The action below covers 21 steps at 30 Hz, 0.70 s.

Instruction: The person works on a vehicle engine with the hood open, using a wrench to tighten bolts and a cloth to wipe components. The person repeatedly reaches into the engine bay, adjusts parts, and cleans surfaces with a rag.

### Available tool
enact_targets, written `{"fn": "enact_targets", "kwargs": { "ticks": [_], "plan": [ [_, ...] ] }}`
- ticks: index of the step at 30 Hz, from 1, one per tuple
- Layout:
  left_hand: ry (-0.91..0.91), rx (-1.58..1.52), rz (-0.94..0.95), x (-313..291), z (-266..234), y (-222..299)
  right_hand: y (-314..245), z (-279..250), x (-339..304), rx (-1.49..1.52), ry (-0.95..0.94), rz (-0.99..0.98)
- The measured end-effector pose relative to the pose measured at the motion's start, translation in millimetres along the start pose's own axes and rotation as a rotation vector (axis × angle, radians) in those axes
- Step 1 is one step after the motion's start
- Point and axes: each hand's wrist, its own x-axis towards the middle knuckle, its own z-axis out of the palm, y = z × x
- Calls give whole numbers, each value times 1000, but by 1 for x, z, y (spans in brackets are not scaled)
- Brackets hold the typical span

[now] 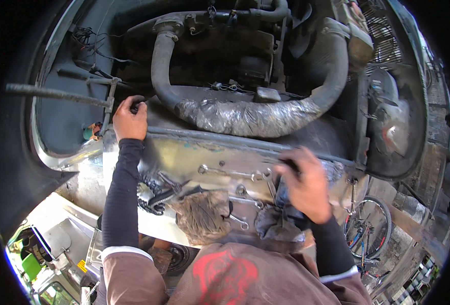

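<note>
My left hand (131, 121) is closed at the left end of the engine bay's front edge, its fingers curled around something dark that I cannot make out. Over the light metal panel (176, 147), my right hand (308, 187) is smeared by motion. A dark patch shows by its fingers, too blurred to name. Left of it lies a combination wrench (230, 172), with a small nut (222, 163) just above. Closer to me are a second wrench (246, 201), a crumpled brown cloth (202, 216) and a dark rag (280, 224).
A thick curved pipe (255, 118), partly wrapped in silvery foil, spans the engine bay ahead. A metal bar (57, 94) juts out at the left. Black ribbed tubing (156, 206) lies on the panel. A bicycle (367, 229) stands at the right.
</note>
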Motion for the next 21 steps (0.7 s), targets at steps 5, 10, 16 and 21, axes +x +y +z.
{"fn": "enact_targets", "kwargs": {
  "ticks": [5,10,16,21],
  "plan": [
    [110,-40,134,-18,-23,-16,-25,-93,-30,-98,119,36],
    [126,-205,118,-63,-37,57,15,-183,-152,516,429,175],
    [-150,-372,306,-130,-47,143,4,-28,-144,-293,-166,11],
    [-197,-416,216,-157,-58,142,5,-55,-185,-191,223,253]
  ]
}}
